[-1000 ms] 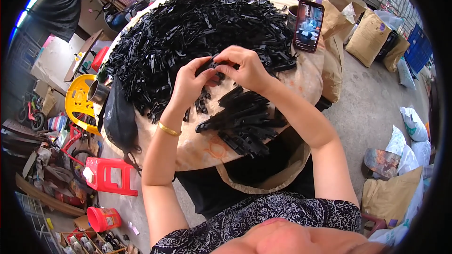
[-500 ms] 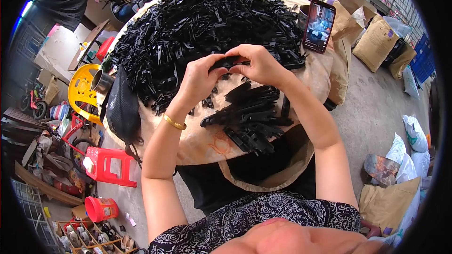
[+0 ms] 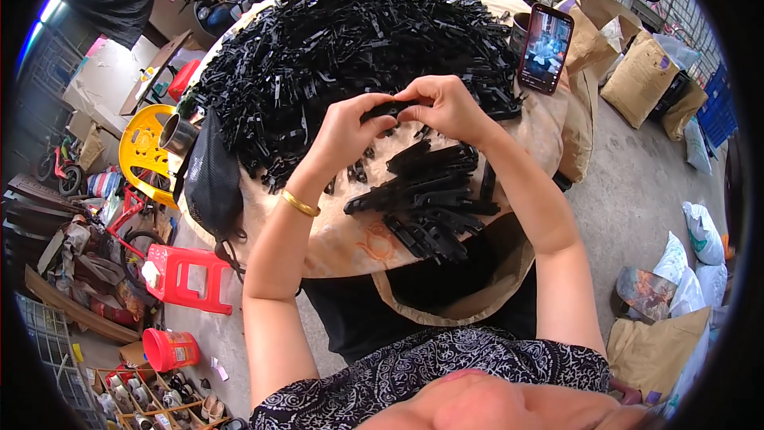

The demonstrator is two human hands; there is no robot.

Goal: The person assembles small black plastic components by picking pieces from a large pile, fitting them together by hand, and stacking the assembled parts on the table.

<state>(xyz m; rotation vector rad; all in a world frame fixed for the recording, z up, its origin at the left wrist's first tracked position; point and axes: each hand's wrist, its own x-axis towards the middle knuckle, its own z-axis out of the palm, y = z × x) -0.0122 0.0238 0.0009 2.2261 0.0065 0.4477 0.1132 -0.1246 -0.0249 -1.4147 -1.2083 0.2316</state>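
Between my two hands is a small black plastic piece (image 3: 387,111), mostly covered by my fingers. My left hand (image 3: 348,129), with a gold bangle on its wrist, is closed on one end in a thumb-and-finger pinch. My right hand (image 3: 447,111) pinches the other end, its fingertips meeting the left ones. Both hands are above the near edge of a big heap of slim black plastic pieces (image 3: 334,48) on a round, cloth-covered table (image 3: 330,251). Closer to me lies a smaller fanned stack of similar pieces (image 3: 434,195), partly overhanging the table edge.
An open brown paper bag (image 3: 521,275) stands at my lap under the table edge. At the right, a phone (image 3: 546,49) leans upright. A black mesh bag (image 3: 213,183) hangs at the left edge, near a red stool (image 3: 189,280). Paper sacks (image 3: 637,84) stand at right.
The whole view has shifted slightly. My hands stay together over the heap's edge, still pinching the black piece, with only a small change in finger position.
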